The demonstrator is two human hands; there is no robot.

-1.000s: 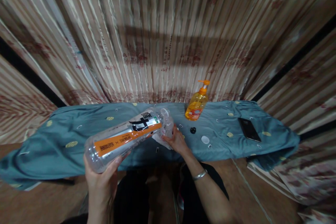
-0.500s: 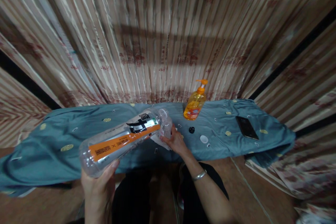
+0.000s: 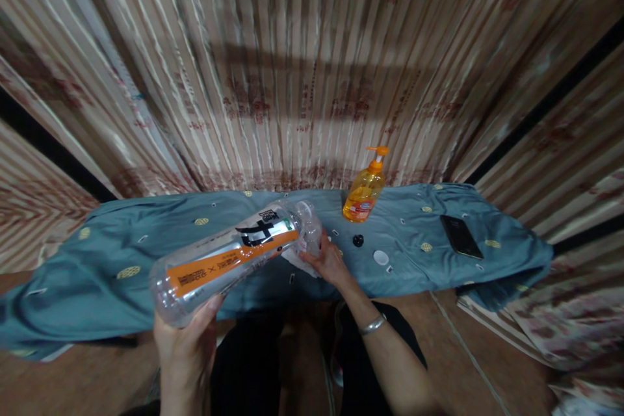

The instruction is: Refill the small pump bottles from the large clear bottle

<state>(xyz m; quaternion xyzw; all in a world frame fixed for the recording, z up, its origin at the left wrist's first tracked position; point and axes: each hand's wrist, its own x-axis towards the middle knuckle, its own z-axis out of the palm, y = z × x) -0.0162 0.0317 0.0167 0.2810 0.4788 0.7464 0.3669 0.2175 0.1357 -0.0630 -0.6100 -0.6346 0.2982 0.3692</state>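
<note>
My left hand (image 3: 188,331) is wrapped around the base of a large clear plastic bottle (image 3: 229,260) with an orange and silver label. The bottle lies tilted, its neck pointing up and to the right. At that neck, my right hand (image 3: 329,261) grips a small clear plastic bottle (image 3: 309,234). The mouths of the two meet or overlap; whether they touch I cannot tell. Below the small bottle a white cloth or tissue (image 3: 301,264) shows in part. I cannot make out any liquid in the large bottle.
An orange pump bottle (image 3: 364,192) stands at the back of the bench covered in teal cloth (image 3: 409,234). Right of my hand lie a small black object (image 3: 358,240) and a white disc (image 3: 381,258). Farther right is a dark phone (image 3: 461,236). A striped curtain (image 3: 302,65) hangs behind.
The whole view has shifted very slightly. Both hands keep their hold, and the two bottles stay in nearly the same position.
</note>
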